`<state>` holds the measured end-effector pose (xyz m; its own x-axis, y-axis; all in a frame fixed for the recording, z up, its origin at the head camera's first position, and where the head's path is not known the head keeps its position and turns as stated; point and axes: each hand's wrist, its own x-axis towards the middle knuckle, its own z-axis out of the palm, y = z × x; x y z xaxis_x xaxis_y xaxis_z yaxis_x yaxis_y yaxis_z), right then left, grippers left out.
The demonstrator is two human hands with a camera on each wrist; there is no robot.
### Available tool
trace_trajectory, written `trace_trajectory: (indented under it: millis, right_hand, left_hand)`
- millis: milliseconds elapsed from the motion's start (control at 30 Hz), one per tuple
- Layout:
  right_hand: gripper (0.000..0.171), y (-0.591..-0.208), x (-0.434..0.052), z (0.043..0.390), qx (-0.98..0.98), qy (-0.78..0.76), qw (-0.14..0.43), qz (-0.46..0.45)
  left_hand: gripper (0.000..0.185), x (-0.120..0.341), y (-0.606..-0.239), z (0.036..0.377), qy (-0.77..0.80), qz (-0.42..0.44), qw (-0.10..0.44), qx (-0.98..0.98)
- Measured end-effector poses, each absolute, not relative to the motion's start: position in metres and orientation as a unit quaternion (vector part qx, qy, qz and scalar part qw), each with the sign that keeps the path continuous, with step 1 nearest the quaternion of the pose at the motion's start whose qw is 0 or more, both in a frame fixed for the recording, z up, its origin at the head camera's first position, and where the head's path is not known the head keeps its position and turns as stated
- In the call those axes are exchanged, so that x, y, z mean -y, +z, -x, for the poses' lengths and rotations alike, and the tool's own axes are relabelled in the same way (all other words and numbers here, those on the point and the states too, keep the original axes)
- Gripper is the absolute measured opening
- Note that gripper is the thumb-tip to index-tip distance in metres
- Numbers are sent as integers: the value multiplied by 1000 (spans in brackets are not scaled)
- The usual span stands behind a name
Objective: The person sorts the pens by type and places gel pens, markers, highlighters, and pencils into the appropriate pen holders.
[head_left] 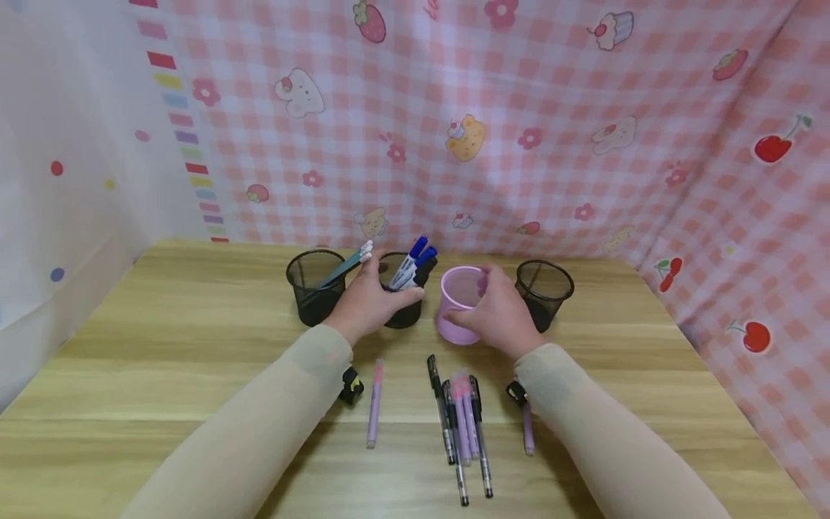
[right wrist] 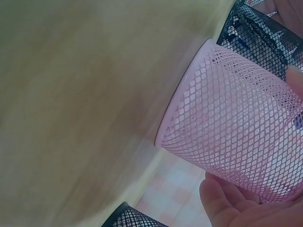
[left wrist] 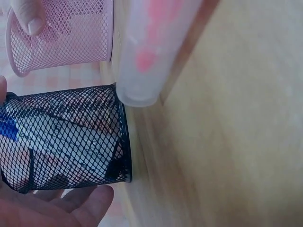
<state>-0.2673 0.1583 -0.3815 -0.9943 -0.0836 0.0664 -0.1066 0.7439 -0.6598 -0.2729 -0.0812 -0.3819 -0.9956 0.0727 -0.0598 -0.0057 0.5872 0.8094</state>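
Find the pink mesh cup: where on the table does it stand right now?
In the head view the pink mesh cup stands right of centre in the back row, between two black mesh cups, with the right hand gripping it.

I see four mesh cups crowding the back of the tabletop point(head_left: 162, 339) in a row, close against the checked curtain point(head_left: 519, 144); the pink cup point(head_left: 459, 303) and the middle black cup point(head_left: 403, 295) stand just beside each other, leaving little gap. Loose pens point(head_left: 462, 425) lie near the front centre, a single purple pen point(head_left: 374, 404) to their left. Wide bare wood lies open on both flanks.
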Motion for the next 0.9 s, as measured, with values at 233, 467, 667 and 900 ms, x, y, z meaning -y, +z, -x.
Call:
trace_trajectory:
  millis: [233, 467, 667, 900]
  right_hand:
    - [111, -383, -159, 269, 931, 362, 26, -52]
    - [110, -386, -160, 269, 924, 377, 23, -56]
    - [111, -388, -157, 268, 922, 383, 17, -57]
    - [115, -384, -159, 267, 923, 384, 12, -40]
  left_hand:
    - [123, 80, -381, 273, 442, -16, 39, -896]
    - [122, 81, -382, 265, 428, -14, 24, -903]
    - [121, 85, -372, 237, 368, -31, 35, -928]
    - [103, 86, -348, 186, 236, -80, 12, -968]
